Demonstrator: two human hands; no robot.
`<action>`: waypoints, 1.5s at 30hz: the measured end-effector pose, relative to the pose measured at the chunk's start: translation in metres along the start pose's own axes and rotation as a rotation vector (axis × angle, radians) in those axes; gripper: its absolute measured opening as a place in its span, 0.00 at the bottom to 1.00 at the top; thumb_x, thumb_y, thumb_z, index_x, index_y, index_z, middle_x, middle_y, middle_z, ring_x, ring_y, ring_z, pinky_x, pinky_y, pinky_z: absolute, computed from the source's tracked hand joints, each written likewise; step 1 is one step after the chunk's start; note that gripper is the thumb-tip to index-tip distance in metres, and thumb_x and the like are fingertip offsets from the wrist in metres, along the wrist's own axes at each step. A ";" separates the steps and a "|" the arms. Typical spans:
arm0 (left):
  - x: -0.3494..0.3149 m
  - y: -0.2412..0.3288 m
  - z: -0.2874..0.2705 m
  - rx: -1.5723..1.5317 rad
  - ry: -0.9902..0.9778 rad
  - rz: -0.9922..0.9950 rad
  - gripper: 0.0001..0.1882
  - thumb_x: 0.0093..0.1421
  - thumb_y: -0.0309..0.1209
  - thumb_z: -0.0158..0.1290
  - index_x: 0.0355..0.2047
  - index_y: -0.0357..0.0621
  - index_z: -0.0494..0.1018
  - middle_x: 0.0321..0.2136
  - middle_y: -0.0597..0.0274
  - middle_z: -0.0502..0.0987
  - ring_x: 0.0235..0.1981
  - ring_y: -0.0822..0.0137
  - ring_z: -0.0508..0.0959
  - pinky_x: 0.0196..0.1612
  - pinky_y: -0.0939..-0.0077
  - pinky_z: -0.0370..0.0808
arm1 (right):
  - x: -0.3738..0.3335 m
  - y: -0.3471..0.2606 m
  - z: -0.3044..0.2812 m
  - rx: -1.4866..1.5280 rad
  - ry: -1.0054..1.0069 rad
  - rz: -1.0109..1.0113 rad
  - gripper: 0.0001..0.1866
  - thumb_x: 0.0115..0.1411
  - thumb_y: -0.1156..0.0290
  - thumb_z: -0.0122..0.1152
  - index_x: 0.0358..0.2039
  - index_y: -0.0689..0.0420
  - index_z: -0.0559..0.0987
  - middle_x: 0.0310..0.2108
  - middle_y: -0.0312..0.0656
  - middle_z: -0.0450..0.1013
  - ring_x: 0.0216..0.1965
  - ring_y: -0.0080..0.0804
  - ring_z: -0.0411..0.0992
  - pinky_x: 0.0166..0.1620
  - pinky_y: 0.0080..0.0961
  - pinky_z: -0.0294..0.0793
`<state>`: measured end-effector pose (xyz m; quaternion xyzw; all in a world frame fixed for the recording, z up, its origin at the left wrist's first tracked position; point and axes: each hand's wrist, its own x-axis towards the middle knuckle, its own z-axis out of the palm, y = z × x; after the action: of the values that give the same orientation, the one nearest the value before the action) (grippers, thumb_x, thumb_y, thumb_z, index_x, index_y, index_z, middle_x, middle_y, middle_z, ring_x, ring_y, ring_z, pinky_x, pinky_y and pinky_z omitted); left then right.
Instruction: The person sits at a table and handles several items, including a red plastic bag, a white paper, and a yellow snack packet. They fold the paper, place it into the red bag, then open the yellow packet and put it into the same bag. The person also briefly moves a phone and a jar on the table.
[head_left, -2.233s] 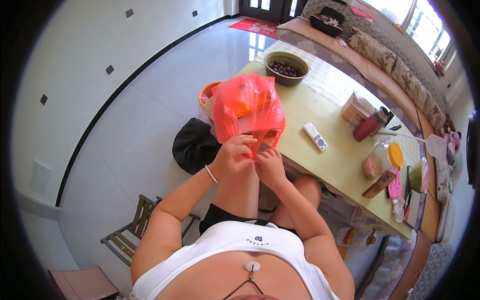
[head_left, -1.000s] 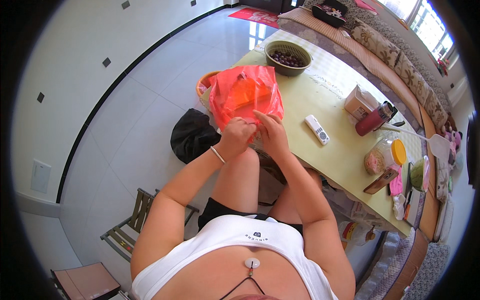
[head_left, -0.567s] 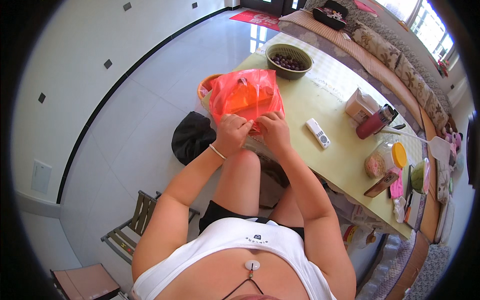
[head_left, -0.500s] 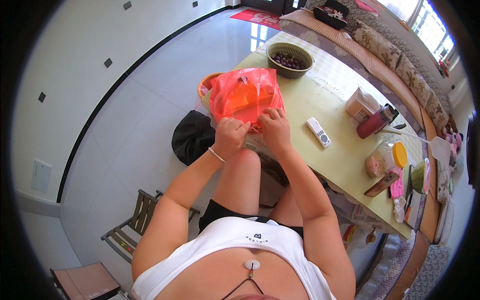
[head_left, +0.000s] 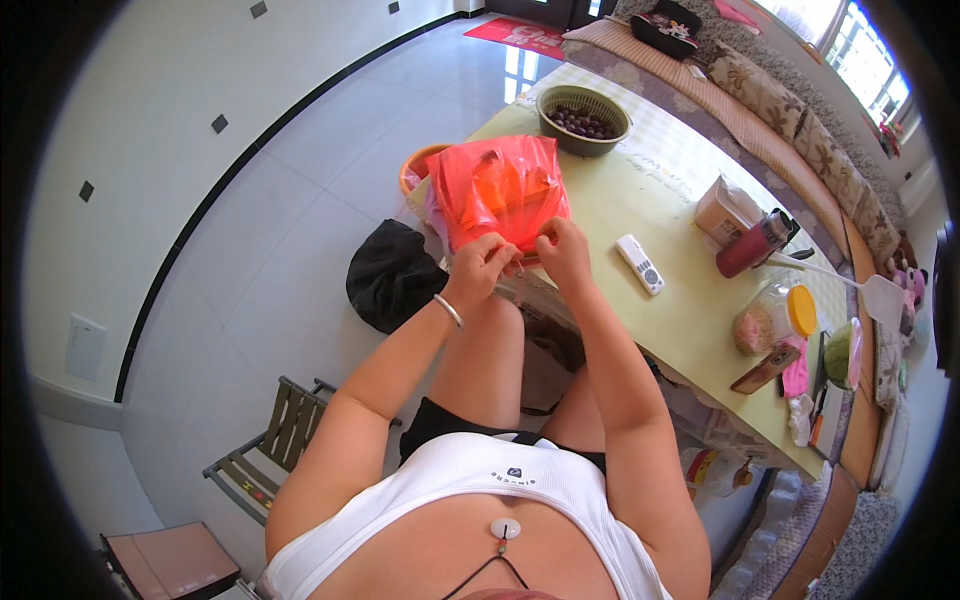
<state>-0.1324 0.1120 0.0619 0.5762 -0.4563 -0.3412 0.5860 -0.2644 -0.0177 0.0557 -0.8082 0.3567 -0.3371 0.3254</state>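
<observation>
A translucent red plastic bag (head_left: 500, 185) lies at the near left corner of the table, with a flat orange shape showing through it. My left hand (head_left: 480, 268) pinches the bag's near edge between thumb and fingertips, and a pale bracelet circles that wrist. At the bag's near right corner, my right hand (head_left: 565, 253) has its fingers curled closed on the plastic. Both hands are close together just above my knee. What exactly lies inside the bag cannot be made out.
On the table (head_left: 600, 215) are a green colander (head_left: 583, 120) of dark round fruit, a white remote (head_left: 640, 264), a dark red flask (head_left: 753, 243), a yellow-lidded jar (head_left: 775, 318) and a phone (head_left: 765, 368). A black bag (head_left: 393, 275) hangs left; a folding stool (head_left: 285, 430) stands beside me.
My left hand has shifted slightly right and turned, its fingers now pinching the near edge. My right hand has moved a little right and lower. The bag's near side looks bunched differently.
</observation>
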 end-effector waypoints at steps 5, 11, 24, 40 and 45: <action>0.011 -0.009 0.018 0.406 0.232 0.264 0.08 0.56 0.29 0.59 0.30 0.39 0.72 0.25 0.58 0.76 0.28 0.64 0.78 0.30 0.71 0.74 | -0.009 0.005 0.005 0.751 -0.186 0.266 0.06 0.54 0.78 0.52 0.31 0.64 0.76 0.25 0.39 0.74 0.29 0.23 0.73 0.34 0.23 0.74; 0.016 -0.027 0.020 0.598 0.304 0.434 0.10 0.51 0.28 0.61 0.29 0.39 0.71 0.25 0.49 0.75 0.29 0.49 0.76 0.32 0.60 0.73 | -0.024 -0.028 0.004 0.594 -0.147 0.075 0.06 0.54 0.80 0.54 0.32 0.66 0.76 0.26 0.38 0.74 0.30 0.22 0.74 0.33 0.21 0.76; 0.017 -0.016 0.009 0.516 0.272 0.310 0.11 0.51 0.26 0.63 0.27 0.37 0.71 0.23 0.50 0.76 0.26 0.55 0.78 0.30 0.68 0.74 | -0.007 -0.019 0.020 0.856 -0.202 0.345 0.07 0.58 0.81 0.55 0.37 0.65 0.77 0.29 0.40 0.76 0.28 0.24 0.75 0.30 0.21 0.79; 0.020 -0.030 0.001 0.251 0.224 0.111 0.10 0.54 0.24 0.64 0.26 0.38 0.72 0.20 0.67 0.73 0.19 0.78 0.73 0.22 0.81 0.72 | -0.009 -0.017 0.018 1.213 -0.077 0.536 0.03 0.59 0.76 0.61 0.32 0.59 0.75 0.24 0.38 0.73 0.20 0.24 0.71 0.22 0.21 0.75; 0.018 -0.021 0.007 0.013 0.223 0.100 0.06 0.57 0.23 0.61 0.33 0.39 0.75 0.21 0.68 0.74 0.19 0.78 0.73 0.22 0.82 0.71 | -0.007 -0.019 0.012 1.061 -0.118 0.418 0.04 0.60 0.78 0.61 0.36 0.60 0.76 0.27 0.36 0.75 0.24 0.23 0.73 0.25 0.20 0.74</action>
<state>-0.1300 0.0912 0.0435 0.5907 -0.4190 -0.2424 0.6456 -0.2520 0.0018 0.0612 -0.4640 0.2719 -0.3528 0.7657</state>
